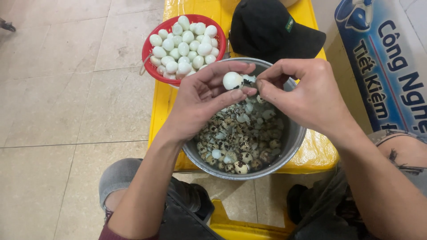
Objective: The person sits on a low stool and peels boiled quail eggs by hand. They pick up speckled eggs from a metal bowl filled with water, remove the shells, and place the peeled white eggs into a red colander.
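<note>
From where I watch, my left hand (200, 95) is curled around a small quail egg (232, 80), mostly peeled and white, pinched between the thumb and the fingertips, with the thumb lying across its lower side. My right hand (302, 91) comes in from three o'clock, its thumb and forefinger pressed together on a scrap of speckled shell (250, 80) that sits right against the egg's right side; the remaining fingers are folded loosely in toward the palm. I cannot tell whether that scrap is attached to the egg or already free. Both hands meet over the far rim of a round metal pot (293, 138), so the egg hangs just above it, at about twelve o'clock of the pot's opening. Inside the pot lies a heap of unpeeled speckled eggs (242, 146) mixed with broken shell and a few pale ones. Just beyond the pot, at eleven o'clock from it, stands a red plastic basket (149, 49) filled with peeled white eggs (184, 44), its edge close to the pot's rim. At one o'clock a black cap (267, 29) rests on the yellow tabletop (158, 111), touching or nearly touching the pot. The tabletop stands on a pale tiled floor (58, 89), and my knees show at the bottom, either side of the pot.
</note>
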